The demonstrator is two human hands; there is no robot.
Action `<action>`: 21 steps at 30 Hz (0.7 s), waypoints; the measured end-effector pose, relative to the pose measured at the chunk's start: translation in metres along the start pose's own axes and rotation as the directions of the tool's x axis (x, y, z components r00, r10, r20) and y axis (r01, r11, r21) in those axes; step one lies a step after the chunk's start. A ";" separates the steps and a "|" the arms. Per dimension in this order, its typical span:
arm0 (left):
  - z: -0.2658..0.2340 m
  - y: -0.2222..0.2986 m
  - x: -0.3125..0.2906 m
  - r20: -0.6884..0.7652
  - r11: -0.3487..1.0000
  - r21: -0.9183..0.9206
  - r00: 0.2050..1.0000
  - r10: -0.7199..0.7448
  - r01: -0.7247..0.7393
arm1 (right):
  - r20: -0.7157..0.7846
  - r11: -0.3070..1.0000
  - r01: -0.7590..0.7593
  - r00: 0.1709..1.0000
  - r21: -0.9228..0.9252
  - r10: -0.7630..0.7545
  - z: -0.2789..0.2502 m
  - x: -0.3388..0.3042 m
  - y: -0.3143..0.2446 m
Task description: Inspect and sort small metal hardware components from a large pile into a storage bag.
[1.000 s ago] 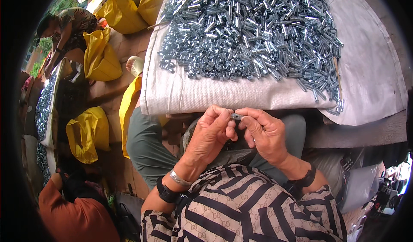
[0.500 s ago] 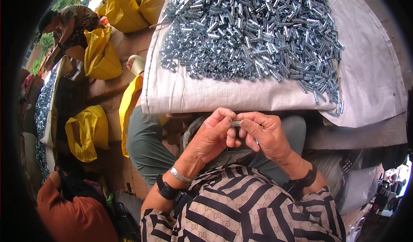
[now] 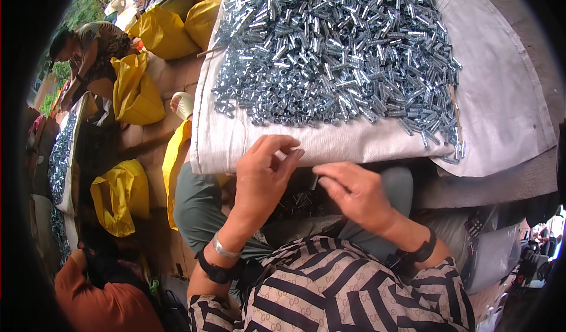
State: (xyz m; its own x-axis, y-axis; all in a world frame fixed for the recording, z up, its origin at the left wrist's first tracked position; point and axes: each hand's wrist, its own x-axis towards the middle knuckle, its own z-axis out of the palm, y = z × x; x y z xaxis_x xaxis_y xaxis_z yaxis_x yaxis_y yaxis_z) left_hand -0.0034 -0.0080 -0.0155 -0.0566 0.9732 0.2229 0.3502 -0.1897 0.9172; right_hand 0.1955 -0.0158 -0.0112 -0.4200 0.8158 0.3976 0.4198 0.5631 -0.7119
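Note:
My left hand (image 3: 260, 176) is raised just in front of the pale cloth's edge, its thumb and forefinger apart with nothing seen between them. To its right, my right hand (image 3: 359, 195) has its forefinger stretched out and its thumb a little below. A small metal tube (image 3: 314, 182) shows beside that thumb's tip, seemingly loose in the air. Below, between my knees, several metal pieces (image 3: 302, 202) lie in a dark, shaded hollow; its container is hard to make out. A broad heap of shiny metal tubes and short rings (image 3: 342, 55) covers the pale woven cloth (image 3: 354, 142) ahead.
Yellow sacks (image 3: 138, 93) stand on the brick floor (image 3: 159, 137) at the left, one open yellow sack (image 3: 121, 196) nearer. A person (image 3: 97, 49) sits far left by another heap; a person in a rust-coloured top (image 3: 106, 299) is at lower left. A thin stick (image 3: 211, 51) juts from the cloth.
My hands were together, pinching a small metal tube between them. They have come apart, the left one up and leftward, and a tube now shows below the right fingertips.

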 end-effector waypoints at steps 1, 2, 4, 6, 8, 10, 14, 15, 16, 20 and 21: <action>0.003 -0.002 0.007 -0.025 0.978 0.164 0.990 0.138 -0.132 | 0.000 1.000 0.003 1.000 0.002 -0.003 -0.003 0.004 0.004; 0.006 -0.003 0.014 -0.026 0.911 0.326 0.961 0.275 -0.252 | -0.068 0.988 0.091 0.993 -0.127 -0.100 -0.009 0.015 0.010; 0.014 -0.002 0.027 -0.009 0.842 0.442 0.937 0.350 -0.310 | -0.175 0.939 0.164 0.959 -0.303 -0.224 -0.017 0.038 0.022; 0.018 -0.002 0.036 0.018 0.741 0.549 0.892 0.451 -0.385 | -0.214 0.876 0.216 0.919 -0.430 -0.332 -0.018 0.062 0.036; 0.021 -0.005 0.042 0.063 0.706 0.569 0.878 0.474 -0.422 | -0.155 0.833 0.231 0.924 -0.502 -0.349 -0.017 0.074 0.046; 0.019 -0.005 0.045 0.106 0.666 0.594 0.864 0.492 -0.452 | -0.072 0.765 0.255 0.928 -0.591 -0.365 -0.014 0.081 0.053; 0.012 0.000 0.046 0.243 0.556 0.603 0.795 0.555 -0.572 | -0.104 0.778 0.282 0.908 -0.562 -0.405 -0.020 0.084 0.050; 0.011 0.000 0.047 0.284 0.526 0.603 0.778 0.561 -0.600 | -0.171 0.805 0.267 0.896 -0.530 -0.410 -0.023 0.083 0.047; 0.010 0.000 0.047 0.285 0.526 0.601 0.776 0.563 -0.602 | -0.237 0.830 0.254 0.881 -0.496 -0.411 -0.026 0.080 0.045; 0.008 0.002 0.048 0.353 0.528 0.571 0.769 0.533 -0.629 | -0.324 0.970 0.083 0.933 -0.230 -0.157 -0.036 0.054 0.033; 0.008 0.001 0.048 0.366 0.530 0.573 0.774 0.516 -0.625 | -0.325 0.969 0.083 0.932 -0.232 -0.158 -0.038 0.049 0.030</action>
State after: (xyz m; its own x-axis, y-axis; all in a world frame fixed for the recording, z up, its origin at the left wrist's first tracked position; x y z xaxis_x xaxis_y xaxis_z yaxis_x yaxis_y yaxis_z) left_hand 0.0023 0.0399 -0.0063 0.4795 0.7030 0.5252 0.7571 -0.6341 0.1574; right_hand 0.2182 0.0459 0.0084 -0.1960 0.7145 0.6716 0.5585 0.6443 -0.5225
